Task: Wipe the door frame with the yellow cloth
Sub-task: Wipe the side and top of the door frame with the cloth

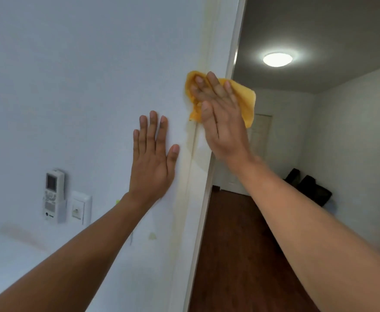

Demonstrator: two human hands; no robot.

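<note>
Two bare forearms reach up and forward from the bottom corners. Left hand (pixel 153 152) flat on the white wall (pixel 83 75), palm down, fingers spread and straight, holding nothing; thumb tip sits just beside the frame edge. Right hand (pixel 221 118) open too, fingers extended and slightly apart, palm pressing the yellow cloth (pixel 245 102) against the door frame (pixel 203 154), not gripping it, just pinning it flat. Cloth is crumpled, bunched under the fingertips at its upper left, with a looser flap hanging off the right side past the frame edge into the doorway. It sits around mid-height in view on the frame, above and right of the left hand. Frame is white with yellowish staining along the seam where it meets the wall, running above and below the cloth. Lower left on the wall: a white remote control (pixel 53 194) upright in a wall holder, touching or just beside a white wall socket plate (pixel 81 208) on its right. Small yellowish mark on the wall lower down near the frame. Through the doorway: dark wooden floor (pixel 240 255), a dark bag-like object (pixel 308 188) against the far right wall, blurred, a closed pale door (pixel 261 140) at the far end, and a lit round ceiling lamp (pixel 277 59).
</note>
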